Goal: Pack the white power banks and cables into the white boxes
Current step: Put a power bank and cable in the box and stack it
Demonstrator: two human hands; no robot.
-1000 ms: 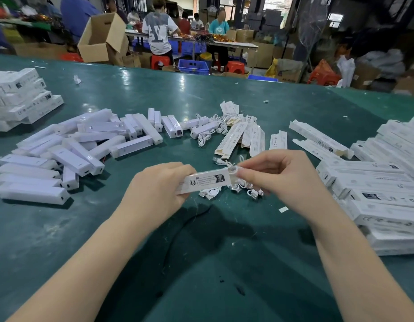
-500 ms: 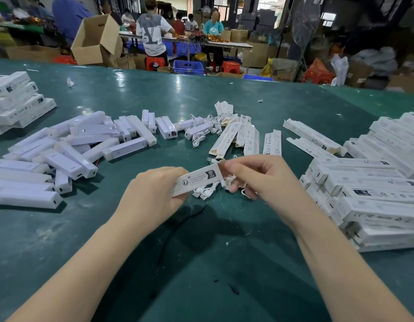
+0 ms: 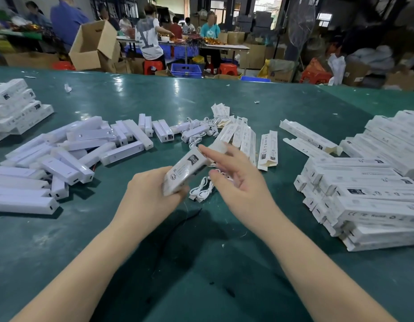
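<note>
Above a green table (image 3: pixel 62 240), the left hand (image 3: pixel 150 196) grips a white box (image 3: pixel 185 170), fingers curled round its near end, steadying it; the right hand (image 3: pixel 238 180), fingers spread loosely, touches its far end; cables (image 3: pixel 201 189) lie beneath

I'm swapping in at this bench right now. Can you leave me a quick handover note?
Left hand grips one white box, tilted above the table.
Right hand is open beside it, holding nothing.
A loose cable lies just beneath the hands.
Bare power banks are piled left, flat empty boxes in the middle.
Boxes stacked at right look packed.
Left: many power banks and cables.
</note>
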